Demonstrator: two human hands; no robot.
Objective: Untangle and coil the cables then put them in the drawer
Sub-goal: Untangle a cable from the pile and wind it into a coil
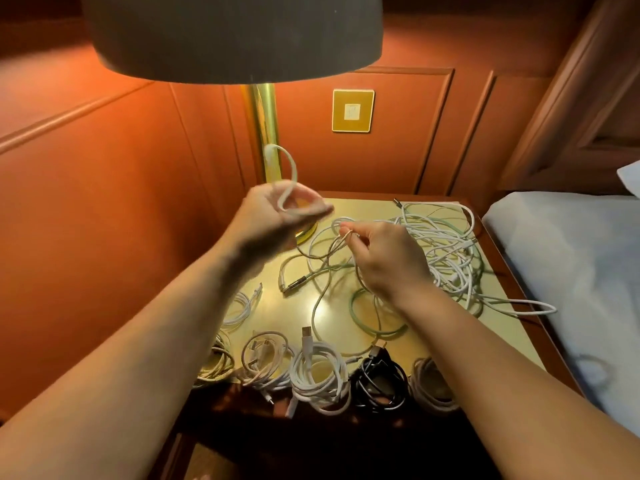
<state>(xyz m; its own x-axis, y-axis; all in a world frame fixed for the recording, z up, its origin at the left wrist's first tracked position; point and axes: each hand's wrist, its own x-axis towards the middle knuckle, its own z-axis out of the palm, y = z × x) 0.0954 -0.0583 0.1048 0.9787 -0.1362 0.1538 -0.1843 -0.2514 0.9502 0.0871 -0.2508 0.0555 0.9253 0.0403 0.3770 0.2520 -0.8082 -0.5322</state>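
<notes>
A tangle of white and pale green cables lies on the far right of the bedside table. My left hand is raised above the table and grips a white cable whose end loops up over my fingers. My right hand pinches a thin loop of cable pulled out of the tangle. Several coiled cables line the table's front edge: white coils, a black coil and a pale one partly hidden by my right forearm. No drawer is visible.
A lamp with a brass stem and a wide dark shade stands at the table's back left. A wall socket sits on the panelled wall. A bed with white sheets adjoins the table on the right.
</notes>
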